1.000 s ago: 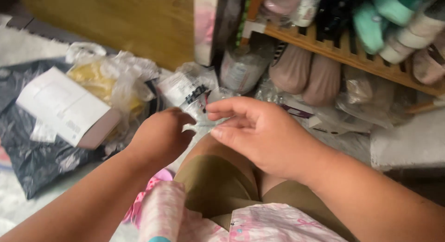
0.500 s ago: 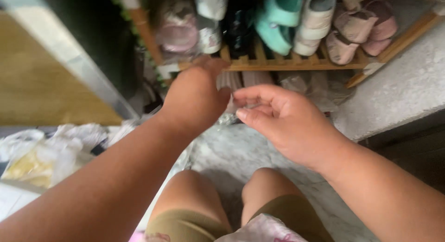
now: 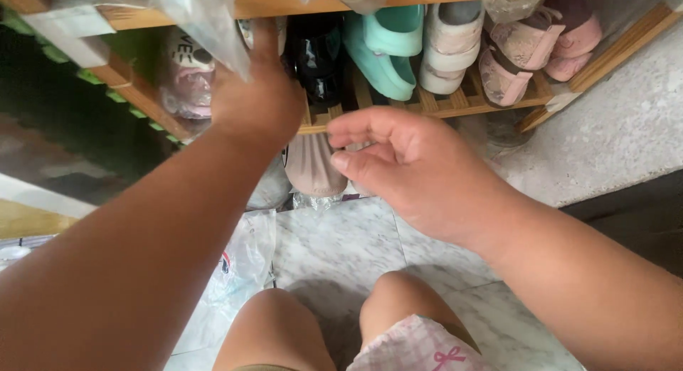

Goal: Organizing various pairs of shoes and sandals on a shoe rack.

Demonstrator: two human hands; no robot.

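— Clear plastic bag [image 3: 206, 19]: where?
— Top left, at the rack [image 3: 441, 104]. Left hand [image 3: 256, 101] touches it; grip hidden.
— Right hand [image 3: 405, 165]?
— Half curled, empty, before the shoes [image 3: 388, 47].

Shoes [image 3: 398, 51] crowd the wooden rack [image 3: 455, 104]; marble floor [image 3: 341, 250] lies open.

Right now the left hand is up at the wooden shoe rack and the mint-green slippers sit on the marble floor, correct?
Not quite. The left hand is up at the wooden shoe rack, but the head view shows the mint-green slippers on the rack's slatted shelf, not on the marble floor.
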